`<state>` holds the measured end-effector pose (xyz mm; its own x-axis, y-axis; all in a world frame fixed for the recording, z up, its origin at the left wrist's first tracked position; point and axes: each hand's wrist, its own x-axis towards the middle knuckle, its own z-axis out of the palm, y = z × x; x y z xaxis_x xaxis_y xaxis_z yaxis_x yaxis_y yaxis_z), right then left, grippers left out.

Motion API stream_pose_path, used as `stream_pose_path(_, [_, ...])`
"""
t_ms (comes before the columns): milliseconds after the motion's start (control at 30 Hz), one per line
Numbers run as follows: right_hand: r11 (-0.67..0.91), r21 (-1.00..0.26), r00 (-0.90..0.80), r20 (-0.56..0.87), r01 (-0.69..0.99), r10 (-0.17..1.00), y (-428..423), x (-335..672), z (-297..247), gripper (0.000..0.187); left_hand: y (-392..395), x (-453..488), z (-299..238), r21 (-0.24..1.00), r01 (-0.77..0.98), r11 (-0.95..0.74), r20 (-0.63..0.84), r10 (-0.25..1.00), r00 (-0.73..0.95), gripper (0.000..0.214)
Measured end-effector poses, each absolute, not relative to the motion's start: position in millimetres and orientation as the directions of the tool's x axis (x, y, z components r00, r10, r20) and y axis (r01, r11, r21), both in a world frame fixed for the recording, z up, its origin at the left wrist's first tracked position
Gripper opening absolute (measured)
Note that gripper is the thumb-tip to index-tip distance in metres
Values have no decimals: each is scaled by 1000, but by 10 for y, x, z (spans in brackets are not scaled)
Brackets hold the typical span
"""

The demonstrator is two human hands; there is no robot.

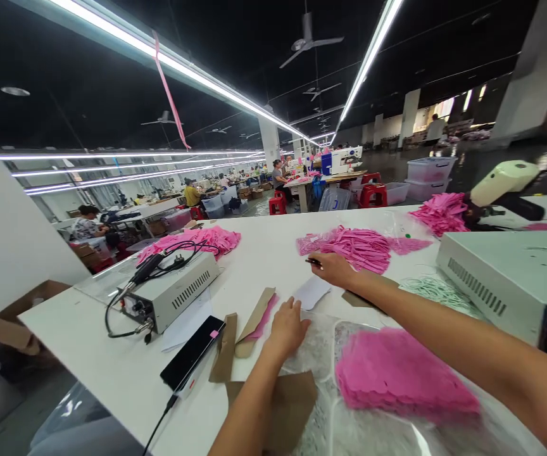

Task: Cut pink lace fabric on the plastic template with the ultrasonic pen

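My right hand (334, 268) is closed around a small dark object (313, 261), mostly hidden by the fingers; its kind I cannot make out. It hovers by a white paper (312, 294) and a bundle of pink strips (356, 247). My left hand (289, 329) rests low over the table, fingers apart, holding nothing. Left of it lies a folded brown card (256, 316) with pink fabric (264, 318) inside. Under my left forearm is another brown card (292, 405). A stack of pink fabric pieces (397, 373) sits on clear plastic between my arms.
A grey box with a cabled handpiece (178, 291) stands left, near a phone (192, 354) on a cable. Pink fabric (211, 239) lies behind it. At right are a larger grey box (506, 272), pale green cords (437, 292) and a cream tool (504, 183). People work farther back.
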<state>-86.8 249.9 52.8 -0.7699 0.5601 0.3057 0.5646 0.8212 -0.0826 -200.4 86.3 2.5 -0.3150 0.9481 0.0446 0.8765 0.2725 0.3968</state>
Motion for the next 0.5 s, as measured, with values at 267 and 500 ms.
stream_pose_path(267, [444, -89, -393, 334, 891, 856, 1662, 1164, 711, 25, 1419, -2042, -3, 377, 898, 225, 25, 967, -253, 38])
stream_pose_path(500, [-106, -118, 136, 285, 987, 949, 1210, 2258, 250, 32, 1460, -2166, 227, 593, 767, 246, 81, 929, -361, 22])
